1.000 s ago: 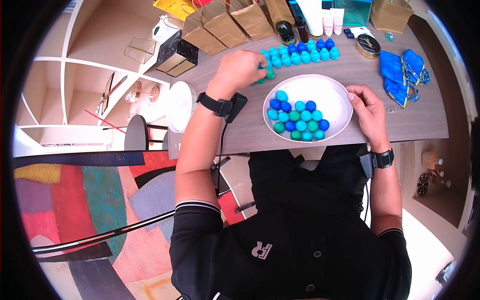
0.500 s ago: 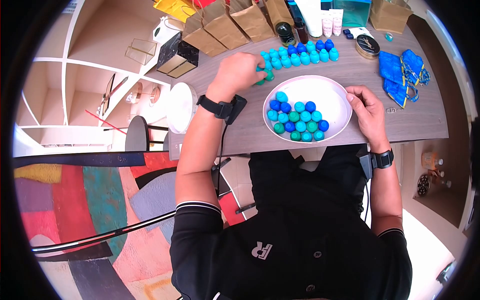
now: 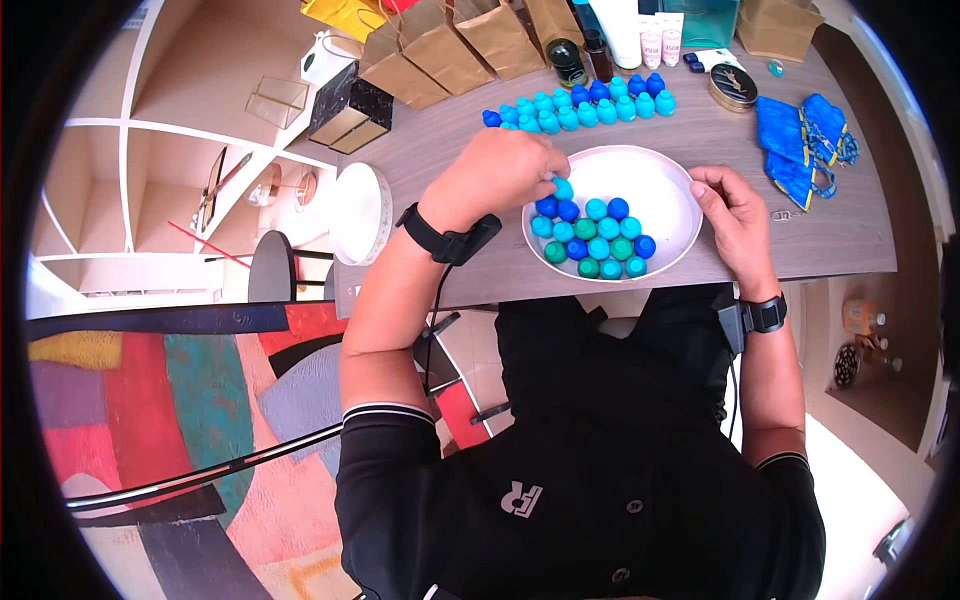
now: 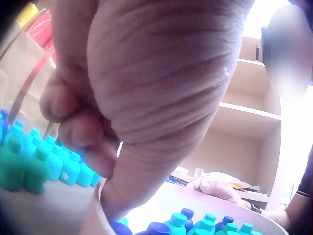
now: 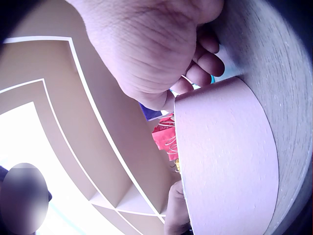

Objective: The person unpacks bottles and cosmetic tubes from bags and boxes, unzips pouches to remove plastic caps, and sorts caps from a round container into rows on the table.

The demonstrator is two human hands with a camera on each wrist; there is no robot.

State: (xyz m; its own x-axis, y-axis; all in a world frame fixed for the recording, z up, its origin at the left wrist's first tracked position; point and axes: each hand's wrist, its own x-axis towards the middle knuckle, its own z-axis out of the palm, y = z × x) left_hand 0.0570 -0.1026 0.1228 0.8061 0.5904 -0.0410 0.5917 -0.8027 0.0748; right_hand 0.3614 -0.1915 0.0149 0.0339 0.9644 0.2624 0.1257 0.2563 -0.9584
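Observation:
My left hand (image 3: 495, 175) is at the left rim of a round, pinkish-white tray (image 3: 660, 185), thumb and forefinger pinching a small turquoise bottle (image 3: 563, 188) just inside. In the left wrist view the thumb dips behind the rim, its tip hidden, with the other fingers curled. Several small blue, turquoise and green bottles (image 3: 602, 248) fill the tray's near left part. My right hand (image 3: 735, 215) grips the right rim, thumb over the edge. Behind the left hand stand green bottles (image 4: 36, 169), beside rows of turquoise and blue bottles (image 3: 590, 115).
Paper bags (image 3: 430, 65), tubes (image 3: 660, 40) and a dark jar (image 3: 567, 62) line the back. A round black compact (image 3: 733, 87) and a folded blue bag (image 3: 795, 150) lie at the right. A white round dish (image 3: 362, 213) sits at the left edge.
My left hand has left the green bottles and come right and toward me to the tray's rim, uncovering a blue bottle at the rows' left end. The right hand keeps its grip.

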